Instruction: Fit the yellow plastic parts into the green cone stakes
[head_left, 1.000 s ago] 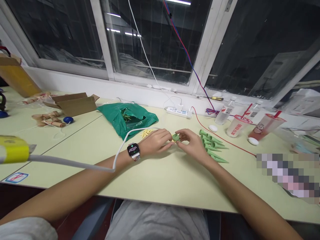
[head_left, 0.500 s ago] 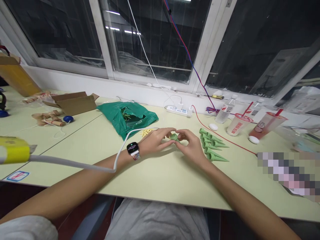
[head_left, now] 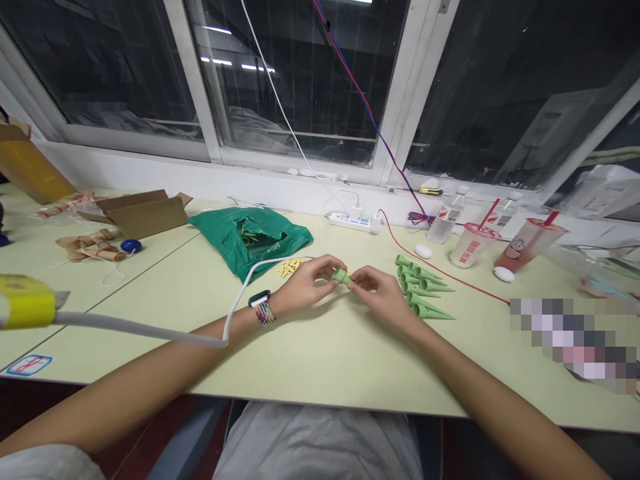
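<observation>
Between my two hands, above the table, is a small green cone-shaped piece (head_left: 342, 275). Thumb and fingers of my left hand (head_left: 309, 285) pinch its wider end. My right hand (head_left: 383, 293) has its fingertips closed at the other end, where a speck of yellow shows; the fingers partly hide that end. Just behind my left hand lies a pile of small yellow pieces (head_left: 289, 268). To the right of my right hand, several green cones (head_left: 425, 285) lie in rows, their points facing right.
A torn green plastic bag (head_left: 225, 233) with green pieces inside sits behind my left hand. A white cable (head_left: 140, 328) crosses over my left forearm. Drink cups (head_left: 474, 247), bottles and a power strip (head_left: 353, 223) stand along the window. Wooden toys (head_left: 95, 247) and a cardboard box (head_left: 145, 213) are left.
The green piece has turned in my fingers, and its side now shows more. My left wrist has rotated, tilting the watch face away. The whole view has shifted slightly.
</observation>
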The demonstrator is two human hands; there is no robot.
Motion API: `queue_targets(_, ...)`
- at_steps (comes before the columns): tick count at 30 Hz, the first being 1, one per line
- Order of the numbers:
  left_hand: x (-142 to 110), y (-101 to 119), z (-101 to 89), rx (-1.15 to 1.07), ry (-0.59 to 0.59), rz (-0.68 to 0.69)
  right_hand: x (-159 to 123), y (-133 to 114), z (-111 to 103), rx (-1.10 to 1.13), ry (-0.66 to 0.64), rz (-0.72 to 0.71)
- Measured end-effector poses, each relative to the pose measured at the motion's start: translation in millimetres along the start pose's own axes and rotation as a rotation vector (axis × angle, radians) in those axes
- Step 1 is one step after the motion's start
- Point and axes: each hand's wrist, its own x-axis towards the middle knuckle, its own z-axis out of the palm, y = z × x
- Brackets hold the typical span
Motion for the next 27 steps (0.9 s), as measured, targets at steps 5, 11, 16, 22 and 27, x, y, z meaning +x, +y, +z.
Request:
queue_targets(5, 0, -3, 0.8, -0.147, -0.053, -0.111, -1, 1, 1, -0.045, 0.062, -0.097)
queue_targets(11, 0, -5, 2.9, -0.247, -0.075, -0.228, -3, -4, 1, -0.122, 0.102, -0.252)
queue_targets(16, 2, -5, 1.8, -0.208, -0.037, -0.164, -3, -4, -1, -0.128, 0.078, -0.148)
queue_targets(22, 1, -5, 2.2, -0.33, -0.007, -0.23, -5, -4, 0, -0.014, -0.005, -0.035)
queue_targets(27, -8, -2, -4.2, -0.28, -0.094, -0.351, -7, -6, -2, 0.008, -0.12, 0.011)
